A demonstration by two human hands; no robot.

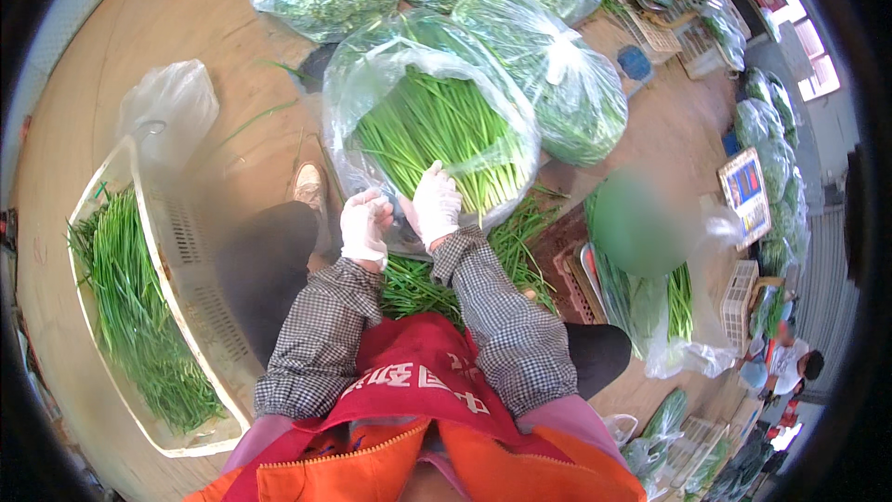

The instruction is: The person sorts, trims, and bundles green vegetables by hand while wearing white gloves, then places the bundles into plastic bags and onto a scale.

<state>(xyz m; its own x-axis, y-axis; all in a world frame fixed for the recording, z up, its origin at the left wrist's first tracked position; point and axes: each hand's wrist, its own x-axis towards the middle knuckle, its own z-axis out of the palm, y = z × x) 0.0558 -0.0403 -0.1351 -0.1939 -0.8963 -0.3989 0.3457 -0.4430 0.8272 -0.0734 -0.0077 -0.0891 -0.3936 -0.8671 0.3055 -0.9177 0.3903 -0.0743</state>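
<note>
A large clear plastic bag (pixel 348 77) stands before me, its mouth wide, with long green stalks, seemingly garlic chives (pixel 435 122), lying inside. My left hand (pixel 366 223), in a white glove, is at the bag's near left edge with its fingers curled; the plastic seems pinched there. Beside it, my right hand (pixel 435 206), also gloved in white, rests at the bag's near rim, close to the pale stalk ends. Its fingers point up and look closed on the rim film. Loose green stalks (pixel 418 286) lie below my forearms.
A white plastic crate (pixel 139 209) of green stalks stands at the left, a crumpled plastic bag (pixel 171 101) behind it. Filled bags (pixel 571 90) crowd the far side. Right of me are a dark red crate (pixel 568 272) and bagged stalks (pixel 679 303). Farther right sits a person (pixel 787 366).
</note>
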